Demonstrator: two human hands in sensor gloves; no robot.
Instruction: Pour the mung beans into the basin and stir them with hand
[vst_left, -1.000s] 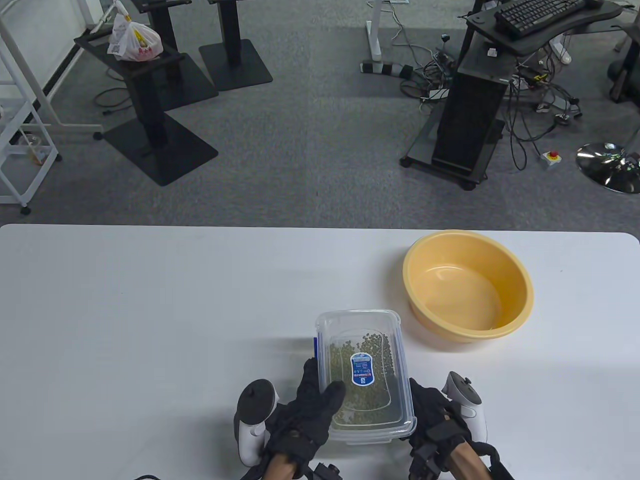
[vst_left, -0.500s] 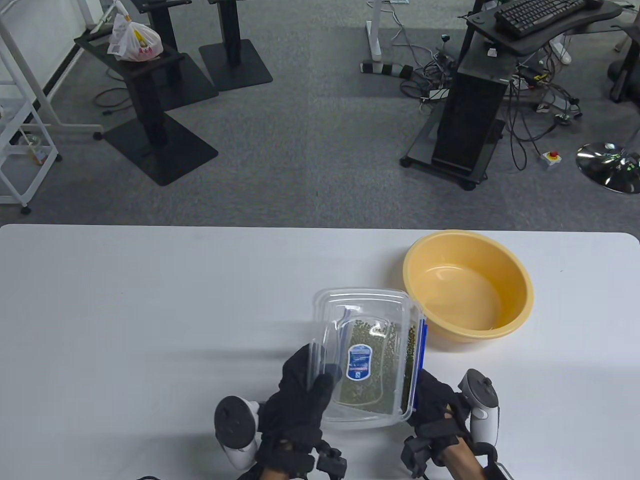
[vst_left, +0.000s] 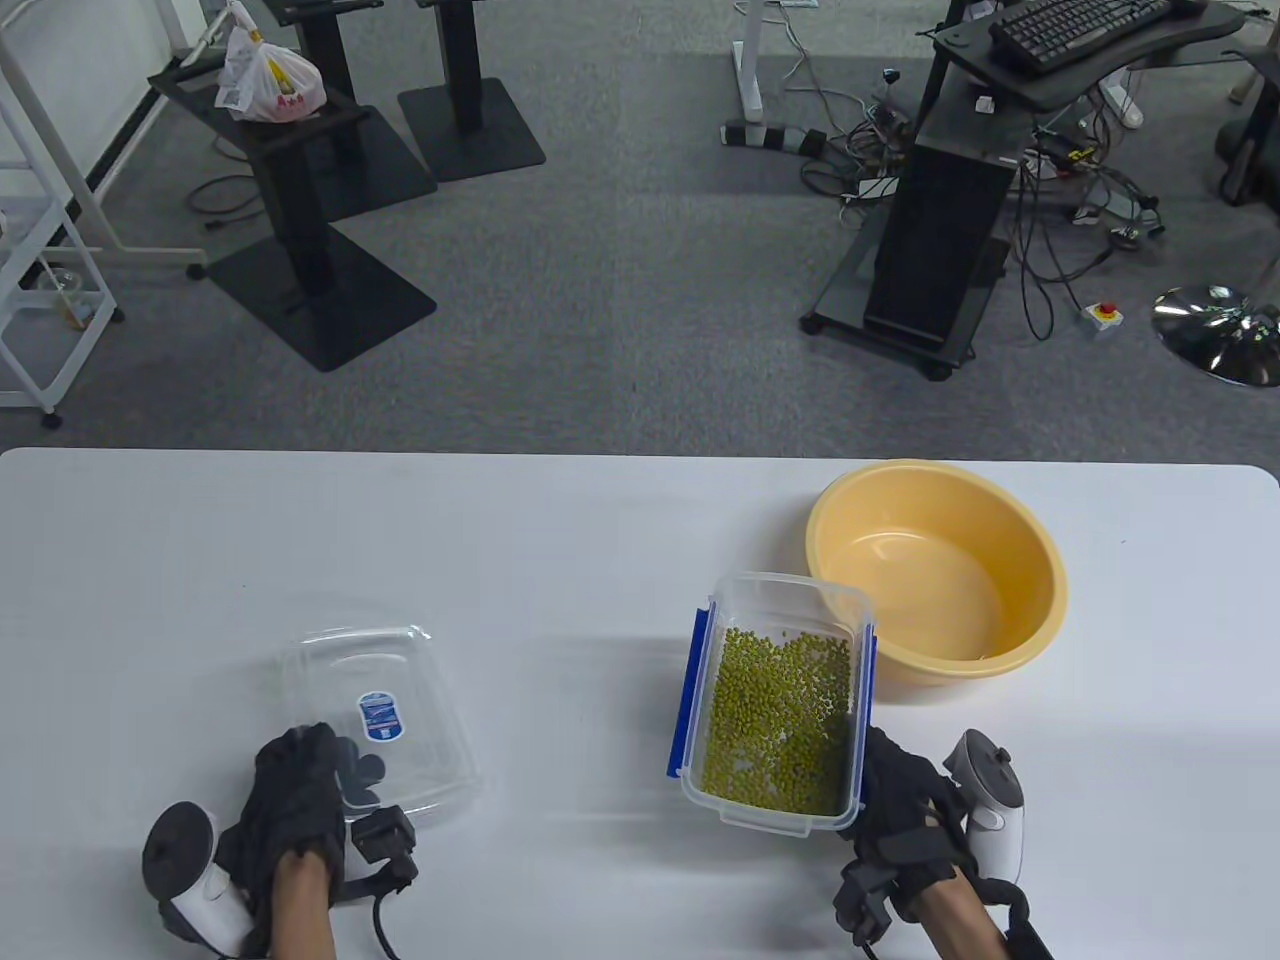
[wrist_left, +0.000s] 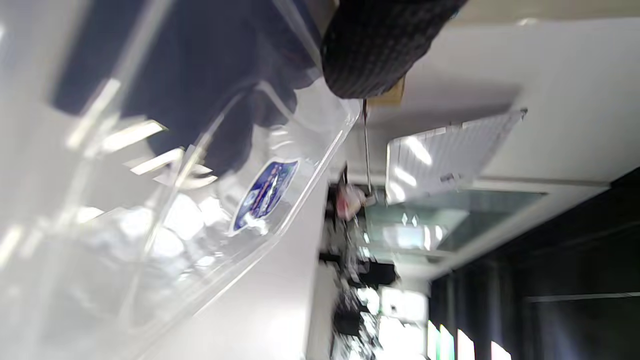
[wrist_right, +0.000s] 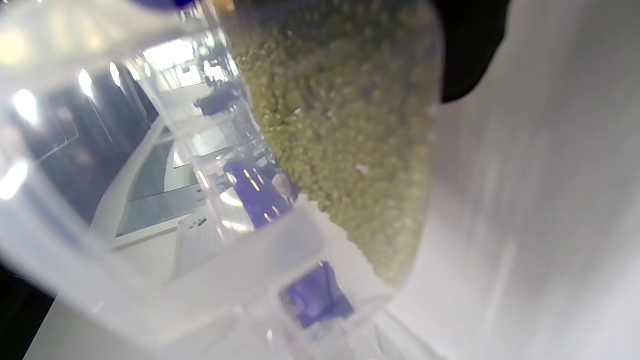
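Observation:
A clear plastic box (vst_left: 778, 700) with blue side clasps holds green mung beans (vst_left: 780, 720) and stands uncovered near the table's front, just left of the yellow basin (vst_left: 935, 570). My right hand (vst_left: 900, 810) grips the box at its near right corner; through the box wall the right wrist view shows the mung beans (wrist_right: 340, 135). The clear lid (vst_left: 375, 720) with a blue label is at the front left, held at its near edge by my left hand (vst_left: 300, 790). In the left wrist view the lid (wrist_left: 210, 200) fills the left side under my fingers (wrist_left: 380, 50).
The white table (vst_left: 300, 560) ends in a far edge just behind the basin. Beyond it lie grey carpet, black desk stands, a computer cart and tangled cables.
The lid came off the box. My left hand carried it away to the front left, and my right hand moved the uncovered box slightly right toward the basin.

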